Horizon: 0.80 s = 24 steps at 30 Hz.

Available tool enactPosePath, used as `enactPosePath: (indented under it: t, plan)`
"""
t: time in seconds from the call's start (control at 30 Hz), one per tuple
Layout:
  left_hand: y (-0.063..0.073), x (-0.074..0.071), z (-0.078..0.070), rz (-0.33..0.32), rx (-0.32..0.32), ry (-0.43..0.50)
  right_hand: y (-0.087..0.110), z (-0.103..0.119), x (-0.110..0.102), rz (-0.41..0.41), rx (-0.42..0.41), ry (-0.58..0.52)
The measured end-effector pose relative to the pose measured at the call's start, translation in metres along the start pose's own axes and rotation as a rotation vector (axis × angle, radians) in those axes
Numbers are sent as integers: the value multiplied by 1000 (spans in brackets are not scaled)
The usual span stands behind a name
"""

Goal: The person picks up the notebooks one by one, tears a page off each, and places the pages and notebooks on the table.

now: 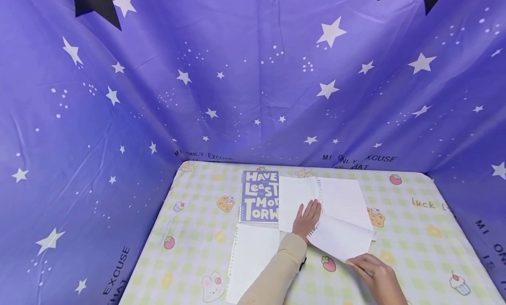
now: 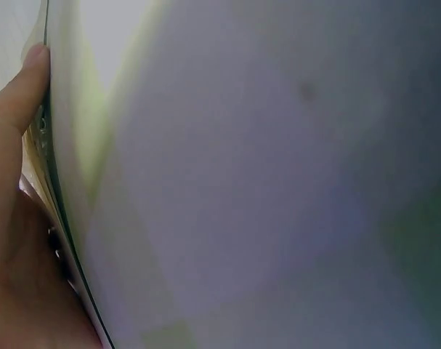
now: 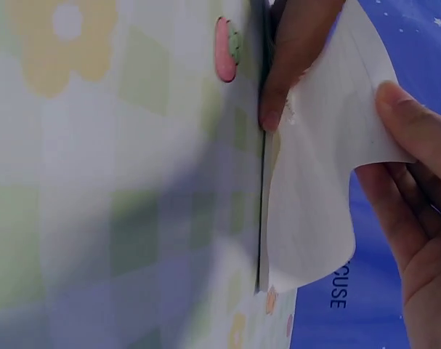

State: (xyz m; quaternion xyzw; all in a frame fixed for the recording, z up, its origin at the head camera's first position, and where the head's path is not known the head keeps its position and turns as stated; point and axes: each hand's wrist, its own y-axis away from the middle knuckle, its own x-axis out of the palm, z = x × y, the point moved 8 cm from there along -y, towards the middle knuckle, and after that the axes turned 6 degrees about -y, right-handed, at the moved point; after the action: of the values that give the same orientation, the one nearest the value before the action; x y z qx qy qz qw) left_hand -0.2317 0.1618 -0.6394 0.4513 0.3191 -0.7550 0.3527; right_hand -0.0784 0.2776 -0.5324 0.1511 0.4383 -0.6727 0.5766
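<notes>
An open spiral notebook (image 1: 298,193) with white lined pages lies on the table. My left hand (image 1: 306,219) rests flat on it beside the binding, fingers straight and pointing away. My right hand (image 1: 373,270) pinches the near corner of a notebook page (image 1: 341,239) between thumb and fingers. That page is lifted and slanted over the notebook, its ragged holed edge loose from the spiral at the near end. In the right wrist view the page (image 3: 314,182) bows upward from the notebook to the right hand (image 3: 423,167). A blurred pale sheet (image 2: 227,167) fills most of the left wrist view.
A purple-covered notebook (image 1: 258,197) with large white lettering lies left of the open one. Nearer me is a loose white sheet (image 1: 253,256) with a holed left edge, partly under the left forearm. A checked cloth (image 1: 189,252) covers the table; starry purple fabric (image 1: 245,76) hangs around it.
</notes>
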Motion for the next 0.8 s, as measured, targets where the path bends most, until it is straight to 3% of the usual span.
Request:
enactPosePath:
  t: [0.1,0.2,0.33,0.4,0.63,0.8]
  plan:
    - [-1,-2,1,-101,-37,-44,5,0,0,-5,6,-12]
    - [-1,0,-1,-118,-49,-38,11,0,0,-13,-7,-33]
    - [-2,2,-4,-32,-35,24,15,2,-1,-19,-20,-70]
    - [-2,2,-4,10,-34,53,15,2,0,11,15,-89]
    - [-4,2,-1,180,-18,220,17,2,2,216,127,-118]
    - [-4,5,0,215,-21,271,20,-1,4,373,242,-93]
